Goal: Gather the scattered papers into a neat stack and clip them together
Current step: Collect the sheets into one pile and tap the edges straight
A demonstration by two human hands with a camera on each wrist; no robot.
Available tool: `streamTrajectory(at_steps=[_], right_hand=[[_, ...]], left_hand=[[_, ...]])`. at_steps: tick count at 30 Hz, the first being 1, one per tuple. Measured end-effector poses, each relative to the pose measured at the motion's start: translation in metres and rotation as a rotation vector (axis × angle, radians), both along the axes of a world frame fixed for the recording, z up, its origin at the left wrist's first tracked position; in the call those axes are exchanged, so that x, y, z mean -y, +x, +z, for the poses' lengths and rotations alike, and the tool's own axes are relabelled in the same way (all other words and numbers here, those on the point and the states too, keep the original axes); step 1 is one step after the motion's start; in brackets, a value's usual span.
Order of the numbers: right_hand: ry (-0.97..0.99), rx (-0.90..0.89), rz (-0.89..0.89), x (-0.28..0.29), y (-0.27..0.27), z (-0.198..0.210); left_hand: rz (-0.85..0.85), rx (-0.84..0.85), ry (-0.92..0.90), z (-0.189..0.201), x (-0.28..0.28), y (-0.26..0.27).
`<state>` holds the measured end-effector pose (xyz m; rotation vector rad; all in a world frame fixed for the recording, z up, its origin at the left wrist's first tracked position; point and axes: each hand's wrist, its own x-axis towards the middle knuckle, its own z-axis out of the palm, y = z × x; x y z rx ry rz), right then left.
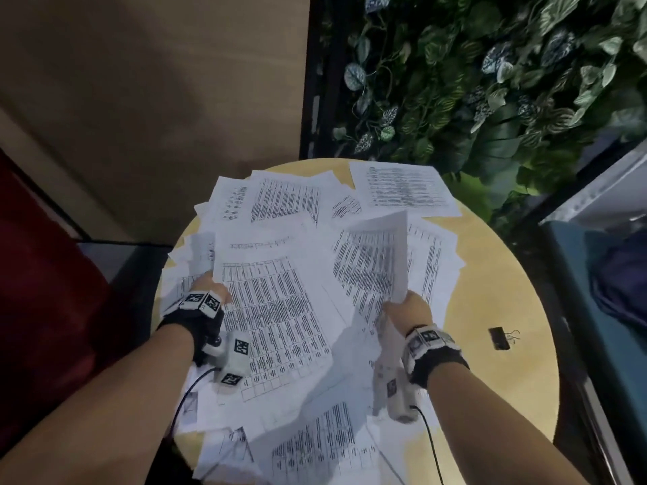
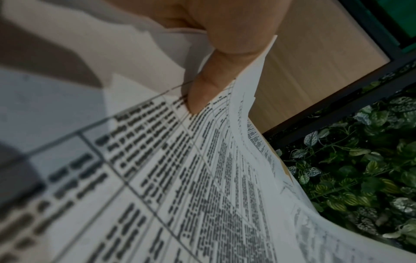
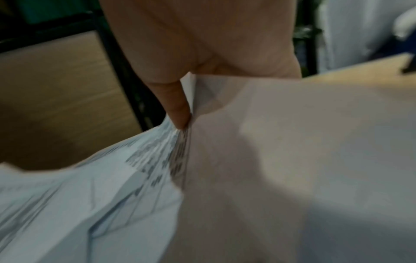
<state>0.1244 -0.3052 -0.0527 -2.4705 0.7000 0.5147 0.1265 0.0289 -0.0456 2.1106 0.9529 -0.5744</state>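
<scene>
**Both hands gripping printed sheets over a paper-strewn round table**

Head view: a round wooden table (image 1: pixel 497 285) is covered with scattered papers (image 1: pixel 283 201), printed with tables and dense text, overlapping at all angles. A black binder clip (image 1: pixel 500 338) lies on bare wood near the right edge, well apart from the sheets. Behind the table hangs a wall of green leaves (image 1: pixel 490 82); a wood-grain panel (image 1: pixel 157 99) stands to the left of it, and a blue bin (image 1: pixel 602 309) sits at the right. The left hand (image 1: pixel 206 292) grips the left edge of a large printed sheet (image 1: pixel 276 309), fingers hidden beneath it. The right hand (image 1: pixel 408 308) pinches the bottom of a raised sheaf (image 1: pixel 378 260) that stands tilted above the pile. Both wrists wear black straps with marker blocks and trailing cables.

Left wrist view: the thumb (image 2: pixel 216 74) presses down on the top of a sheet with ruled table lines, other pages fanned beneath; leaves and the panel show beyond.

Right wrist view: blurred. The thumb (image 3: pixel 175 105) clamps several sheets against the fingers behind, a blank page back filling the right side.
</scene>
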Motion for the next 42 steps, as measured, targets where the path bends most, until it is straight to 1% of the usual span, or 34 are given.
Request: streamTrajectory(at_steps=[3,5,8,9,13,15,19,20,22,24,25,27,30,31,33,34,35,38,41,42], right_hand=[[-0.172,-0.052,-0.169,0.007,-0.002,0.002],[-0.247,-0.09,-0.217,0.006,-0.001,0.001],[-0.234,-0.131,-0.107,-0.015,0.005,0.002],[-0.227,-0.13,-0.103,-0.023,0.007,0.004],[-0.196,-0.038,-0.197,-0.047,0.007,-0.001],[-0.122,0.014,-0.25,-0.051,0.005,-0.002],[0.177,-0.011,-0.454,-0.044,0.01,0.008],[0.248,-0.013,-0.456,-0.041,0.012,0.01],[0.31,-0.038,-0.377,-0.038,0.016,0.013],[0.301,-0.019,-0.326,-0.034,0.021,0.018],[0.292,0.005,-0.327,-0.03,0.024,0.02],[0.15,0.039,-0.343,-0.019,0.029,0.02],[-0.096,-0.031,-0.332,0.003,0.036,-0.001],[-0.142,-0.086,-0.291,0.007,0.041,-0.013],[-0.222,-0.19,-0.165,-0.001,0.04,-0.017],[-0.26,-0.228,-0.133,-0.007,0.039,-0.015],[-0.262,-0.244,-0.114,-0.015,0.039,-0.013],[-0.236,-0.161,-0.069,-0.03,0.033,-0.01],[-0.241,-0.119,-0.001,-0.026,0.033,-0.009],[-0.229,-0.114,-0.006,-0.024,0.034,-0.009]], left_hand=[[-0.04,0.008,0.034,-0.003,0.0,-0.002],[-0.041,0.007,0.052,-0.007,0.002,-0.005],[-0.037,-0.017,0.058,-0.012,0.004,-0.006],[-0.039,-0.016,0.059,-0.012,0.004,-0.006],[-0.03,-0.011,0.065,-0.011,0.004,-0.007],[-0.037,-0.02,0.059,-0.013,0.002,-0.007],[-0.034,-0.02,0.044,-0.011,0.002,-0.008],[-0.032,-0.018,0.044,-0.011,0.002,-0.008],[-0.038,-0.029,0.046,-0.009,0.003,-0.008],[-0.043,-0.04,0.054,-0.007,0.005,-0.009],[-0.03,-0.041,0.049,-0.007,0.005,-0.009],[-0.002,-0.032,0.033,-0.007,0.005,-0.009],[0.044,-0.02,-0.008,-0.011,0.004,-0.009],[0.063,-0.015,-0.022,-0.011,0.003,-0.009],[0.077,-0.016,-0.028,-0.011,0.003,-0.009],[0.08,-0.018,-0.029,-0.011,0.003,-0.009],[0.081,-0.021,-0.03,-0.011,0.004,-0.009],[0.088,-0.017,-0.028,-0.008,0.006,-0.009],[0.091,-0.013,-0.021,-0.004,0.009,-0.009],[0.081,-0.016,-0.015,-0.002,0.01,-0.01]])
